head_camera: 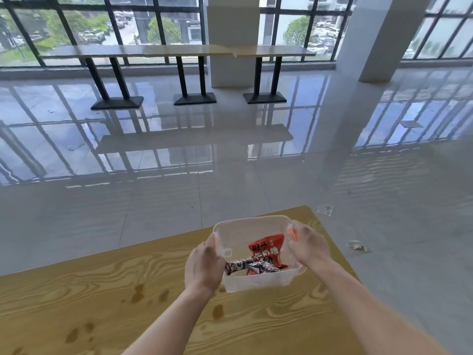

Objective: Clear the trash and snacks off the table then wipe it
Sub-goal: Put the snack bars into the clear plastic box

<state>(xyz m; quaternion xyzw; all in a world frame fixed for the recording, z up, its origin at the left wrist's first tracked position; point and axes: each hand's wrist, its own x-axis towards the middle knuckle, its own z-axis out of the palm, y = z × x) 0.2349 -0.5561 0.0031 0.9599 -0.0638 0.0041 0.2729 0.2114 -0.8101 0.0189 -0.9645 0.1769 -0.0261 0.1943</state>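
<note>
While both forearms are reaching forward over the wooden table [107, 290], we are gripping the clear plastic bin [258, 252] from either side: our left hand [203, 265] is closing its fingers around the bin's left rim by an orange handle, and our right hand [308, 243] is clasping the right rim over the other orange handle. We cannot tell whether the bin is resting on the table or lifted just off it. It is sitting close to the table's far right corner, with the right edge running just past our right forearm. Beyond the far edge, glossy floor is lying open up to the window-side counter [179, 51]. Two small wrappers [358, 245] are lying on the floor off the right edge. Inside the bin, a red snack packet [267, 248] is leaning over dark-printed wrappers [243, 266]. Brown spill stains [139, 293] are marking the near left stretch of tabletop.
</note>
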